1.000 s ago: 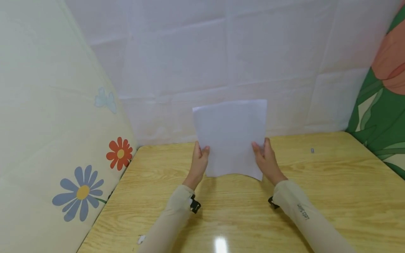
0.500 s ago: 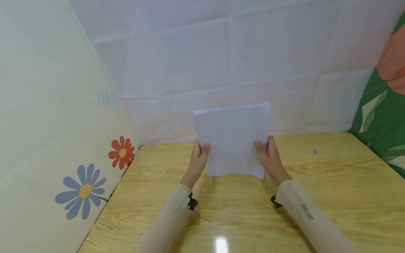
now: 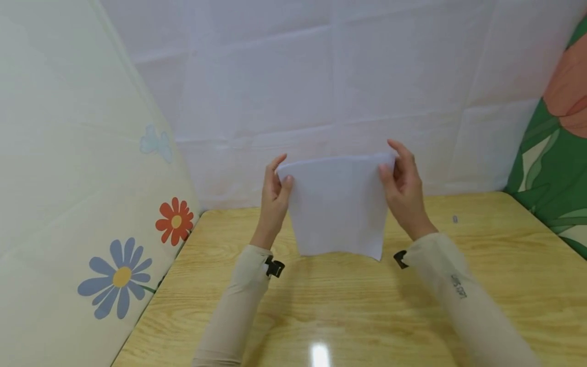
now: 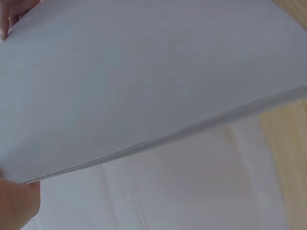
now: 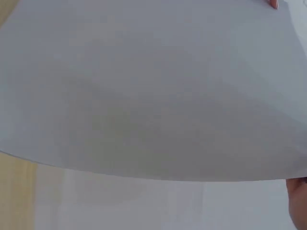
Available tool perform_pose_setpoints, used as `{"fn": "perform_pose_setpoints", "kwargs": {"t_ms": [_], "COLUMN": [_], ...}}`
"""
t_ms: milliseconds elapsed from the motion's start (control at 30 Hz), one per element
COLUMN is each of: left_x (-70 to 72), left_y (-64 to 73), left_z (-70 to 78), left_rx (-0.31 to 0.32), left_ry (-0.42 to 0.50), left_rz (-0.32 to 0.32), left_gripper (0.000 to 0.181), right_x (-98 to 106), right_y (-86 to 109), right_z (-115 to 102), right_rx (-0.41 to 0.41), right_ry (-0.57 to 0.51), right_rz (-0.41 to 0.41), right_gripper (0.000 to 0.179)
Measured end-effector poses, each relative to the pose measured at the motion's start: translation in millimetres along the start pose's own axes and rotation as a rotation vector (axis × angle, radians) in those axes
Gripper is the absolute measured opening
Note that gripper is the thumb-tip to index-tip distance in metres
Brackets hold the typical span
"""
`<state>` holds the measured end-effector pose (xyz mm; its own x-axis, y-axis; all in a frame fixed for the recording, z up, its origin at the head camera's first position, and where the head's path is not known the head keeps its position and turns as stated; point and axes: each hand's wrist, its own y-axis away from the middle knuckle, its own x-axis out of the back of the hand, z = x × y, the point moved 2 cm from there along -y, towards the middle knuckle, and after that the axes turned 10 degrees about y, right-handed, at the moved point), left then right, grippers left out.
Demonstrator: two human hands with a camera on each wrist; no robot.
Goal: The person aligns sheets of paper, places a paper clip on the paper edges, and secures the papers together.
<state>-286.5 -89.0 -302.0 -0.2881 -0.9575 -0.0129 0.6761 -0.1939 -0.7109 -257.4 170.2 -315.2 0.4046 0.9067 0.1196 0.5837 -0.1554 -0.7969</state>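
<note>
A stack of white paper (image 3: 337, 209) stands near upright over the table between both hands, its lower edge slightly wavy. In the left wrist view the side of the paper (image 4: 144, 86) shows several thin layers. My left hand (image 3: 275, 199) pinches the upper left corner, thumb on the near face and fingers behind. The upper right corner is pinched by my right hand (image 3: 405, 191) in the same way, its index finger raised above the edge. Behind the sheets, parts of the fingers are hidden.
The wood-grain table (image 3: 330, 316) spreads below the hands. A small grey object (image 3: 455, 219) lies at its back right. A white cloth (image 3: 257, 92) hangs behind, and a flower-printed cloth (image 3: 55, 193) borders the left side. A black wrist strap (image 3: 274, 266) shows at the left sleeve.
Both hands have slid up from the lower sides of the paper to its upper corners. The paper's lower edge has stayed nearly in place, and its top has come down a little.
</note>
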Motion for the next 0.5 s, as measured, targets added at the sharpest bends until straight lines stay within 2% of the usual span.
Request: {"fn": "perform_pose_setpoints", "kwargs": {"t_ms": [167,267,367,500], "left_x": [-7.2,-7.2,-4.0,-0.2], "left_y": [0.3,0.3,-0.9,-1.0], "left_z": [19.7,16.8,6.8,-3.9], "left_rx": [-0.022,-0.004,0.008,0.027], "left_ry": [-0.025,-0.019,0.004,0.009], "left_rz": [0.013,0.019,0.022,0.018], "left_gripper": [0.037,0.034,0.037,0.039], "right_x": [1,1,1,1], "right_y": [-2.6,-1.8,-1.6,-0.4], "right_z": [-18,-15,-5,7], "right_rx": [0.074,0.087,0.046,-0.077], "right_ry": [-0.031,-0.014,-0.012,-0.063], "right_rz": [0.008,0.024,0.026,-0.022], "right_gripper": [0.029,0.025,0.031,0.044]}}
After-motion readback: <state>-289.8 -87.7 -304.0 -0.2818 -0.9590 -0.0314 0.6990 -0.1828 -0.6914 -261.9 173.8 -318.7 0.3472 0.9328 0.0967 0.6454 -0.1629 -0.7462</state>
